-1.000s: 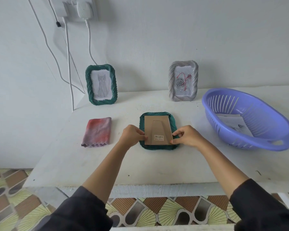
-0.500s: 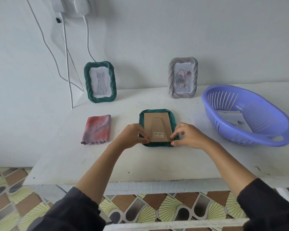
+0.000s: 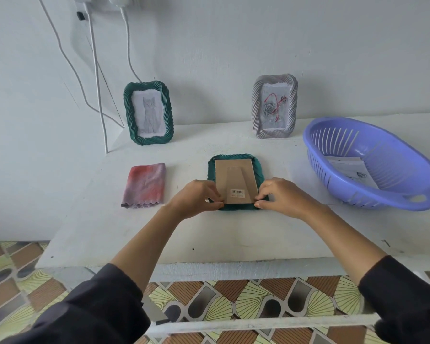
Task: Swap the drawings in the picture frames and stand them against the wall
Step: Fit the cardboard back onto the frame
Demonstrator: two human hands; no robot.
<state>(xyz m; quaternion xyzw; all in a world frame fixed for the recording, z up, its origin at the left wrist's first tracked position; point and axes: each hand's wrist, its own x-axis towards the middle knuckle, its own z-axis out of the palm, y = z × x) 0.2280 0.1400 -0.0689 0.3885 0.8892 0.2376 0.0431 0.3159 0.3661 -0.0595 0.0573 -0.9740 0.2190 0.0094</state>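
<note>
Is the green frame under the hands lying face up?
No, the green frame lies face down, its cardboard backing and barcode sticker facing up.

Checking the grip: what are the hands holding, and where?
The left hand and right hand pinch the backing of the face-down frame at its near corners.

A white table (image 3: 233, 232) carries a standing green frame (image 3: 148, 139) and a grey frame (image 3: 274, 132) at the wall, a face-down green frame (image 3: 233, 177) in the middle, a folded red-grey cloth (image 3: 145, 185) to its left and a purple basket (image 3: 395, 170) to its right.
</note>
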